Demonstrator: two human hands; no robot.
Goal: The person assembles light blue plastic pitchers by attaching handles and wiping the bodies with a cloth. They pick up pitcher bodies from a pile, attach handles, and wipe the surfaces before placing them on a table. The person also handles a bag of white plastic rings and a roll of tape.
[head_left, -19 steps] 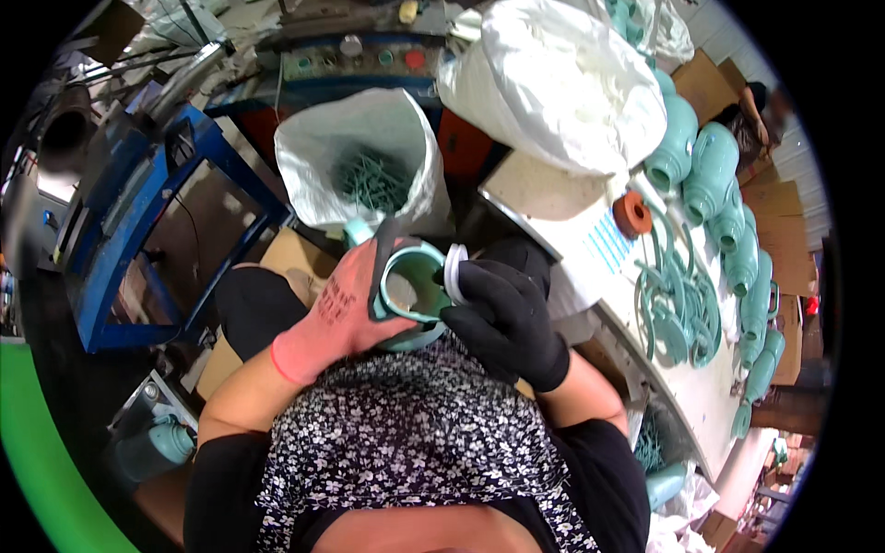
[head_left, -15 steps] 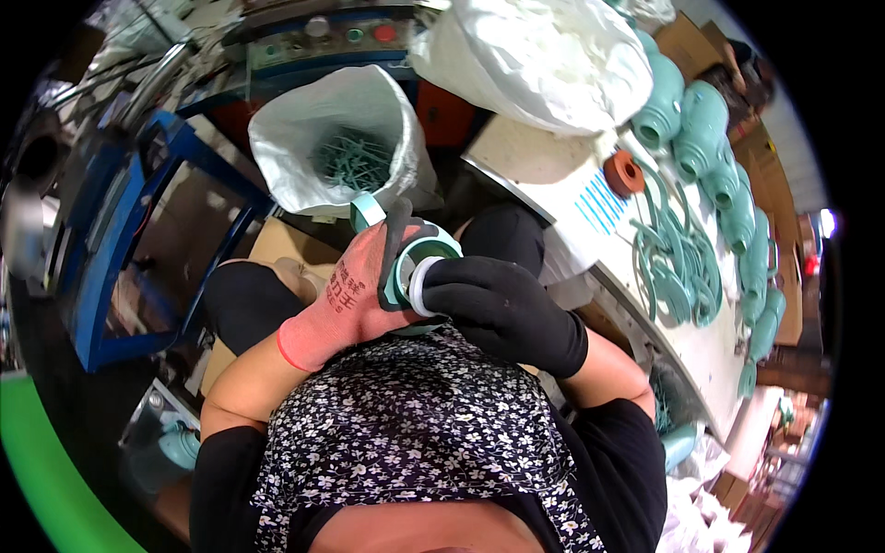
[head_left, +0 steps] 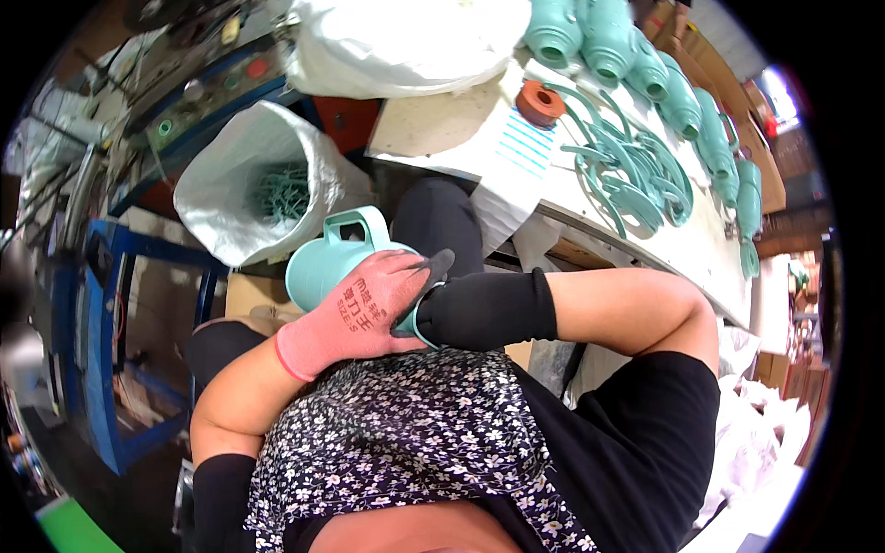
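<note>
A pale green plastic flask shell [head_left: 313,270] with a loop handle [head_left: 358,219] lies on its side in front of my body. My left hand [head_left: 364,309], in a pink glove with dark fingertips, is wrapped round its neck end, thumb side toward me. My right hand [head_left: 470,311], in a black glove, presses against the open mouth from the right. Its fingers are out of sight at or inside the rim, so what they hold is hidden.
A white woven sack [head_left: 230,194] with green strips stands ahead left. On the worktable [head_left: 433,129] at right lie coiled green strips [head_left: 627,170], a brown tape roll [head_left: 539,103] and a row of green flask shells [head_left: 682,101]. A blue metal frame [head_left: 106,341] is at left.
The shell has swung so its body and handle show toward the left. My right hand has moved against the mouth, and the white ring it held is out of sight. The view has shifted right.
</note>
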